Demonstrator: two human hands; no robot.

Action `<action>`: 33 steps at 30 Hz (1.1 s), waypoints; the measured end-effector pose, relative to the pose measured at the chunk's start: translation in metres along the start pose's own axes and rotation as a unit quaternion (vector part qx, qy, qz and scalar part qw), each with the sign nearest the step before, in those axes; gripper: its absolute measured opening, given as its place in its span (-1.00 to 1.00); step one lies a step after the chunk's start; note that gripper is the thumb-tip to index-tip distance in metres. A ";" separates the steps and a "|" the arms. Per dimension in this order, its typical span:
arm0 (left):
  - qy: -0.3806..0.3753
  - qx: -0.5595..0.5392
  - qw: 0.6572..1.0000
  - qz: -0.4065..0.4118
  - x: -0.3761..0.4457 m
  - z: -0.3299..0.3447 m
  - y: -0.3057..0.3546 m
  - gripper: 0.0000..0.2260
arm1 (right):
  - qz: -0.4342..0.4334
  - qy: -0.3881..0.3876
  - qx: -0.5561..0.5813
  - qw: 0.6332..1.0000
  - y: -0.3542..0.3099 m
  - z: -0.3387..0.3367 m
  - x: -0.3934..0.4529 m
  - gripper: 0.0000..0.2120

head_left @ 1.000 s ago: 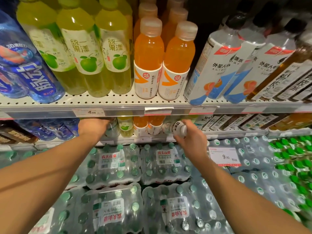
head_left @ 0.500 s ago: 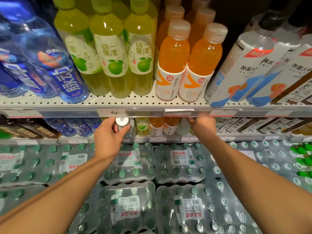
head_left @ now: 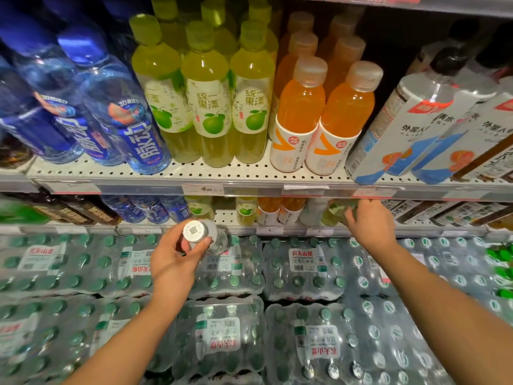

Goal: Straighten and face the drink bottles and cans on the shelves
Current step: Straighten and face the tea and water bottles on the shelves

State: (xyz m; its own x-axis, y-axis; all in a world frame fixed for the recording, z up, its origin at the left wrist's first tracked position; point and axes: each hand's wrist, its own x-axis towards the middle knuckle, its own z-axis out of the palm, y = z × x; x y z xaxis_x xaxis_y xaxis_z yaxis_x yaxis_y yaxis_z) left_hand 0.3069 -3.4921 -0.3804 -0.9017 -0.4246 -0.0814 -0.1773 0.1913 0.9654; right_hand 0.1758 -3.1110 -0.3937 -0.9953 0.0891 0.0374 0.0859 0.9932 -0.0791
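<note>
Pulled white-capped bottle (head_left: 204,237) clear of lower shelf (head_left: 277,231) in gripping left hand (head_left: 175,259); right hand (head_left: 370,225), fingers curled, reached among lime bottles (head_left: 337,213)—regrouping underway.

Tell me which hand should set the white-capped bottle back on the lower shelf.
Left, probably. The left hand already grips the white-capped bottle just in front of the lower shelf. The right hand is busy reaching among the pale bottles further right.

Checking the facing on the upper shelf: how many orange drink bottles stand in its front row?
2: the left orange bottle beside the green drinks, the right orange bottle touching it. More orange bottles stand behind, partly hidden.
</note>
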 end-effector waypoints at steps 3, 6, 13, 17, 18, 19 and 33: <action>0.007 0.005 1.000 0.017 -0.005 -0.005 0.003 -0.65 | 0.024 -0.033 0.030 0.999 0.008 0.003 0.015 -0.66; 0.000 0.015 1.000 0.014 -0.008 -0.010 -0.004 -0.67 | 0.040 -0.017 0.091 0.995 0.008 0.007 0.020 -0.63; -0.003 -0.005 1.000 -0.013 -0.019 -0.016 -0.003 -0.67 | 0.017 0.028 0.207 0.978 0.011 0.022 -0.018 -0.61; 0.016 -0.027 0.999 -0.042 -0.020 -0.023 0.004 -0.65 | 0.026 0.067 0.262 0.962 0.007 0.005 -0.053 -0.70; 0.027 -0.048 0.997 -0.051 -0.018 -0.025 0.004 -0.67 | 0.028 0.084 0.272 0.958 0.003 -0.001 -0.063 -0.71; 0.037 -0.072 0.995 -0.058 -0.018 -0.027 0.004 -0.68 | 0.023 0.097 0.277 0.956 -0.002 -0.009 -0.073 -0.73; 0.051 -0.054 0.995 -0.069 -0.032 -0.082 -0.005 -0.69 | -0.168 -0.010 0.420 0.892 -0.192 0.005 -0.104 -0.64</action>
State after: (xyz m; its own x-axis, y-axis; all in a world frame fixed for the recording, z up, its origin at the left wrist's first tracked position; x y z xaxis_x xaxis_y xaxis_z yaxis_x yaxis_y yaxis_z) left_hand 0.3689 -3.5516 -0.3626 -0.8255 -0.5295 -0.1952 -0.2484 0.0304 0.9682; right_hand 0.2628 -3.3114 -0.3875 -0.9599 -0.2124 0.1832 -0.2728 0.5560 -0.7851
